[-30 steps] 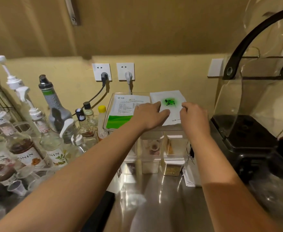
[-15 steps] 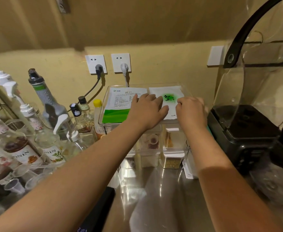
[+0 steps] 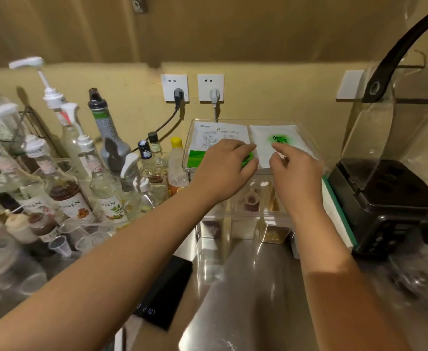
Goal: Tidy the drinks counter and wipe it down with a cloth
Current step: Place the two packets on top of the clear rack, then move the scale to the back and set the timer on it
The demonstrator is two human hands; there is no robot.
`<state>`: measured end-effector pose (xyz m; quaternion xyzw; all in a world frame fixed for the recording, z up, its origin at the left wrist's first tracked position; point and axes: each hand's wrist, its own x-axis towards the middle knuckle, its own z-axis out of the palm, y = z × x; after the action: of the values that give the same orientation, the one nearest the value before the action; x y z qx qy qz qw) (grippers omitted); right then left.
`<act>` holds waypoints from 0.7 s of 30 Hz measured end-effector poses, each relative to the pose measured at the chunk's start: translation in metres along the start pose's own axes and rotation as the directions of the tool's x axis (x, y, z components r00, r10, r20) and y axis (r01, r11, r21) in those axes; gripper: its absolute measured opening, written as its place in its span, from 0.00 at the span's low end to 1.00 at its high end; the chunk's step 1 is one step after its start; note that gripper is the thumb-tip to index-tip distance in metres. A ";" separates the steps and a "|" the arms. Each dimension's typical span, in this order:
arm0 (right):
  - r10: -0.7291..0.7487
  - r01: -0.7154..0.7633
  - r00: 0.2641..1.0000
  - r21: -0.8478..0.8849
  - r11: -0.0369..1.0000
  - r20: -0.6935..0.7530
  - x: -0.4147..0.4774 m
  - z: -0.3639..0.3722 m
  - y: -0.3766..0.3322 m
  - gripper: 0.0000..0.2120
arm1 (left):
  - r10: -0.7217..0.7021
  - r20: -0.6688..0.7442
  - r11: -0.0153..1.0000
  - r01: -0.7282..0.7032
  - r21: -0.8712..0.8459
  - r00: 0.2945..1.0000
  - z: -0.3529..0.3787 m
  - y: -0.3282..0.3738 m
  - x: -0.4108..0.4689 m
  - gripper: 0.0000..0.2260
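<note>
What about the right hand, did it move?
Yes. Against the green mark on the white packet, the right hand shifted a little left and toward the person; its fingertips were right of the mark, now just below it.

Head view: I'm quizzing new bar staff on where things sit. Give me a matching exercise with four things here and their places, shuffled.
Things:
1. black plug
2. white plug
3. yellow-capped bottle
4. packet with green band

Places:
a. in the clear tray, under the left hand
b. in the right wall socket
c. just left of the clear tray
d. in the left wall socket

Pairs: 1-d, 2-b, 3-c, 4-a.
</note>
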<state>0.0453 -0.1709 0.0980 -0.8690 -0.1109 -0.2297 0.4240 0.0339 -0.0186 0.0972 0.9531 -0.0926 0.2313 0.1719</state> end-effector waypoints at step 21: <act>0.357 -0.511 0.749 0.143 0.848 0.558 -0.202 0.091 -0.040 0.15 | -0.632 0.129 0.715 0.639 -0.284 0.764 -0.049 -0.093 -0.256 0.16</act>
<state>-0.1175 -0.0740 -0.0230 -0.8286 -0.0440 0.1339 0.5419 -0.1869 0.1103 -0.0091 0.8897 0.2029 0.1297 0.3879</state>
